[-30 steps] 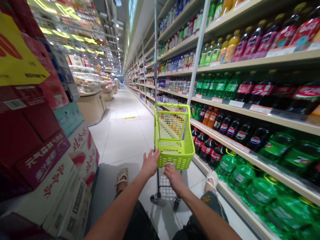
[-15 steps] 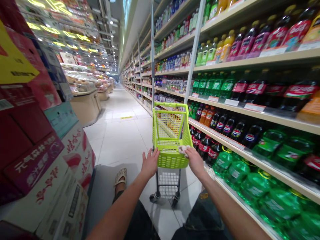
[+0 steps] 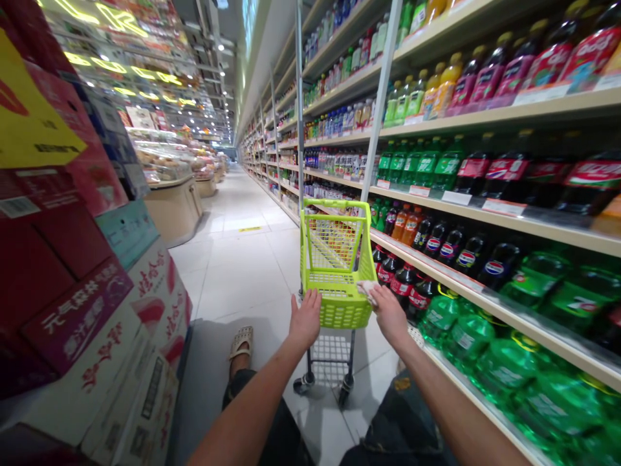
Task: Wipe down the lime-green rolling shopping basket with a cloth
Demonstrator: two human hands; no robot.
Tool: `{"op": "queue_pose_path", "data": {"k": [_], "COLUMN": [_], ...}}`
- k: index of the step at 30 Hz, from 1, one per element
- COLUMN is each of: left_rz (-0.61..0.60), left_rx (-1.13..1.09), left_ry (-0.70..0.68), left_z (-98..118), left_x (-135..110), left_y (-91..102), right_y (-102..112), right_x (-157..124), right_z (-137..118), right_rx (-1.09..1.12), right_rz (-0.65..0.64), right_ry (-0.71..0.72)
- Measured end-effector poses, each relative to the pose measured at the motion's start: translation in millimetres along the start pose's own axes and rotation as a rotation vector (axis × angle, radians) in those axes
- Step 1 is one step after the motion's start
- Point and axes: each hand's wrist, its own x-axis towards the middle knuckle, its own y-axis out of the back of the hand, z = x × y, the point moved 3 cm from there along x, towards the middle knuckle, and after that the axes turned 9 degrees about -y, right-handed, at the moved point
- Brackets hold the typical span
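Note:
A small lime-green shopping cart stands right in front of me between my knees, its slatted basket on a grey wheeled frame. My left hand rests against the basket's near left corner, fingers stretched out and holding nothing. At the right rim, my right hand pinches a crumpled whitish cloth that touches the basket's edge. The seat panel of the cart is empty as far as it shows.
Shelves of bottled drinks run along my right, with large green bottles low down. Stacked drink cartons rise on my left. A tiled aisle floor leads ahead past a beige display counter.
My left hand has slid slightly right along the basket's near edge. The right hand with the cloth has shifted a little right. The view has turned slightly left.

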Motion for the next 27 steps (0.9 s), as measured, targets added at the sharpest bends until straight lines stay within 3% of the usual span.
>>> {"op": "queue_pose_path", "data": {"k": [2, 7, 9, 14, 16, 20, 22, 24, 27], "left_rz": [0.007, 0.013, 0.014, 0.017, 0.021, 0.021, 0.02, 0.033, 0.06], "left_rx": [-0.013, 0.017, 0.031, 0.01, 0.006, 0.019, 0.021, 0.016, -0.008], "left_ry": [0.011, -0.034, -0.042, -0.026, -0.017, -0.028, -0.035, -0.037, -0.033], "left_z": [1.9, 5.1, 3.8, 3.4, 5.8, 10.1, 9.9, 8.6, 6.8], "left_x": [-1.4, -6.5, -8.8, -9.5, -8.2, -7.4, -8.6, -10.5, -13.6], "left_y": [0.6, 4.0, 5.0, 2.5, 1.3, 2.3, 3.3, 3.4, 1.2], "right_y": [-1.2, -33.5, -29.6, 8.2, 5.2, -27.4, -33.9, -26.1, -0.9], "right_x": [0.1, -13.8, -15.8, -11.5, -14.7, -26.0, -27.7, -25.5, -18.6], "right_z": [-6.1, -68.1, -63.0, -4.6, -10.7, -66.2, -79.0, -67.9, -28.6], "right_rx": [-0.014, 0.079, 0.092, 0.026, 0.022, 0.083, 0.111, 0.115, 0.077], "right_rz": [0.001, -0.127, -0.111, 0.04, 0.027, -0.052, -0.072, -0.067, -0.003], "right_ry": [-0.022, 0.176, 0.206, 0.09, 0.104, 0.218, 0.259, 0.255, 0.145]}}
